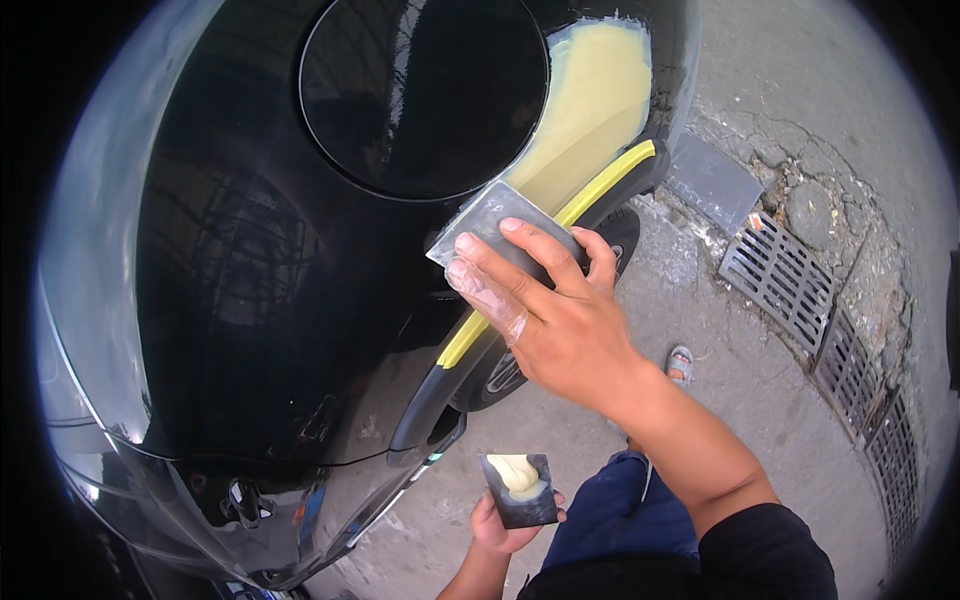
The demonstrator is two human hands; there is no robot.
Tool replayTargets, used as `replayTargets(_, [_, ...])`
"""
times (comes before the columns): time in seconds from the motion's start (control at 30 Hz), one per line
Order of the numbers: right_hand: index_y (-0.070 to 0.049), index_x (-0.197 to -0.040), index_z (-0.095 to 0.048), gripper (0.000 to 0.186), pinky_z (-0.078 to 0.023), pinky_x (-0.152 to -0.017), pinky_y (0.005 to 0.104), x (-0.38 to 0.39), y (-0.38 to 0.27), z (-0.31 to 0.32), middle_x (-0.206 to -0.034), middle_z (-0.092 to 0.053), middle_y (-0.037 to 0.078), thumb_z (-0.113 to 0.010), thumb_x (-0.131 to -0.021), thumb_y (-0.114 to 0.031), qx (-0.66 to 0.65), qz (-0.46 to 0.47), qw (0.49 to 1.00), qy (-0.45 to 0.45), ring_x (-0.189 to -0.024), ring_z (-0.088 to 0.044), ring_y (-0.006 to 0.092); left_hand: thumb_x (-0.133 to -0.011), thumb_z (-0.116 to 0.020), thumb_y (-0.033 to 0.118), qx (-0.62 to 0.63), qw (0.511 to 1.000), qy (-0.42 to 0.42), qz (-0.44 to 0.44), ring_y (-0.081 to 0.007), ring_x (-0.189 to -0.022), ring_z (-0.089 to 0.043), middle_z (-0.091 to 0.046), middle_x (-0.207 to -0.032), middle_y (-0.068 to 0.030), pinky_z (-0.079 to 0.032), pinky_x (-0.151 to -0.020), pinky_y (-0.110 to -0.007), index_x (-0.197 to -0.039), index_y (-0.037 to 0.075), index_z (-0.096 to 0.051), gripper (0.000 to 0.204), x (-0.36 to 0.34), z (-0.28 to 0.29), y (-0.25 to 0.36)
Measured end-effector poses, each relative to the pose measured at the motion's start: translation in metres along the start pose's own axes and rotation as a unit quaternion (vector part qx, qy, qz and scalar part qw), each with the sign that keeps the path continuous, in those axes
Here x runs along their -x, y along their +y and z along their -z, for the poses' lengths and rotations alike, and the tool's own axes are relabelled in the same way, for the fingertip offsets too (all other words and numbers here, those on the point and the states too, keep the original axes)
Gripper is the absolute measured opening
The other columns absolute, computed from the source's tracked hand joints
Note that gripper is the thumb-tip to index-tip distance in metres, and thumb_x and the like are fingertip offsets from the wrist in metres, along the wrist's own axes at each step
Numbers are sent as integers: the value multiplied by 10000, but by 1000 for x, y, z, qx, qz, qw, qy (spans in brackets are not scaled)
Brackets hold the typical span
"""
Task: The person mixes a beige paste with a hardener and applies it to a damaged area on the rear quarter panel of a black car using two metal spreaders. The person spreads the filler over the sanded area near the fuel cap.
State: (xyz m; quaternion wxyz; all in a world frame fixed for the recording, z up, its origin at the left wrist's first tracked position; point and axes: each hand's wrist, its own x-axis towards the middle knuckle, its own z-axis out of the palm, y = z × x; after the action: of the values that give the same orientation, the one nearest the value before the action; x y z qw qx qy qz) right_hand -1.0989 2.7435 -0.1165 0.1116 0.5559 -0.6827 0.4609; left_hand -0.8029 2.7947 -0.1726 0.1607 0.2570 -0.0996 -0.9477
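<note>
My right hand [560,310] grips a flat grey spreader [490,225], its fingers spread over the top. The spreader lies against the black car panel at the lower end of a smooth patch of pale yellow filler [600,95]. Clear film or tape wraps one finger of that hand. Low in the view, my left hand [505,530] holds a small dark plate [525,510] with a blob of cream filler paste [513,472] on it. Yellow masking tape [607,183] runs along the wheel arch edge, partly hidden by my right hand.
A round fuel flap [425,90] sits in the panel left of the filler. Below the arch is the car's wheel [490,375]. Metal drain grates [780,275] line the concrete ground at the right, beside broken concrete. My sandalled foot [680,365] stands near the wheel.
</note>
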Motion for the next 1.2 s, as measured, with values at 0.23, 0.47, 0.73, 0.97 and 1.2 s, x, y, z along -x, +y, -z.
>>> replayTargets(0.23, [-150,-1192,-636,375,-291,-911,540,20,-4,-7,-1340,-533,21,-583,-821,-136,-3,-2,1000,-12,-1253,-404,255,-895,-511,508,-9,1000,-7,5,-418,-1156,-517,-462,-1380,-74,-410,-880,-586,-1444,133,-308,696,-2,3,4])
replayTargets(0.47, [-164,-1195,-624,441,-274,-948,490,-4,-5,0,-1386,-494,-1,-639,-765,-64,-18,-22,1000,-1,-1266,-397,261,-895,-514,506,-5,1000,-11,0,-427,-1151,-521,-461,-1382,-76,-413,-876,-590,-1432,126,-330,683,-7,-1,6])
replayTargets(0.73, [-177,-1201,-615,447,-270,-959,491,21,-4,-6,-1357,-521,-11,-631,-768,-70,-23,-29,999,-2,-1250,-413,231,-872,-536,510,15,1000,6,1,-431,-1136,-526,-467,-1365,-129,-429,-871,-594,-1419,87,-329,722,-9,0,6])
replayTargets(0.97, [-154,-1219,-597,468,-275,-972,429,-5,21,7,-1345,-533,5,-627,-769,-31,-17,-34,999,31,-1232,-432,241,-863,-544,512,32,999,5,-6,-433,-1138,-528,-472,-1357,-148,-429,-871,-605,-1414,77,-334,733,-13,-2,4])
replayTargets(1.2, [-161,-1223,-593,477,-288,-965,449,2,28,-4,-1354,-523,-7,-650,-762,-54,-21,-10,1000,20,-1229,-432,239,-879,-527,515,-6,1000,23,8,-430,-1133,-531,-515,-1330,-114,-412,-873,-607,-1417,130,-348,685,-13,2,7])
